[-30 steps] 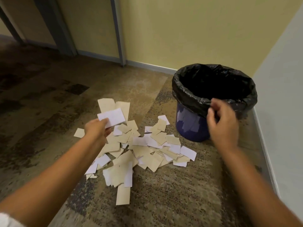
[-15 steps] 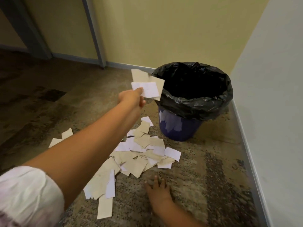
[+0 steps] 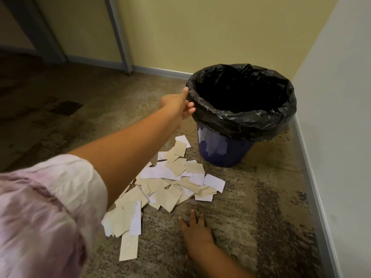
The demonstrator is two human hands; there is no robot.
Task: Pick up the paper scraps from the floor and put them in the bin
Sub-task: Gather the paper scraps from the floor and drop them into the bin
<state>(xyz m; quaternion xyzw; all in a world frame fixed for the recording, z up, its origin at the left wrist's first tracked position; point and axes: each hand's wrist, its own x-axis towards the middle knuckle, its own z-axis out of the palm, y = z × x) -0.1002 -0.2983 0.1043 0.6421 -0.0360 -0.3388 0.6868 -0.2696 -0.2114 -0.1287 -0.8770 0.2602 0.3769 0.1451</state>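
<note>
From my feed the bin (image 3: 224,151) sits in the corner by the yellow wall (image 3: 200,31) and the pale wall (image 3: 337,117), blue with a black liner (image 3: 261,121) folded over its rim, nothing blocking its mouth and no writing I can read anywhere. The paper scraps (image 3: 170,183), tan and white rectangles, lie heaped on the carpet (image 3: 251,217) just in front of it. Left hand (image 3: 177,104) is at the liner's edge with its grip loose and fingers apart, holding nothing, while the right hand (image 3: 195,231) lies flat on the carpet beside the heap, fingers spread.
</note>
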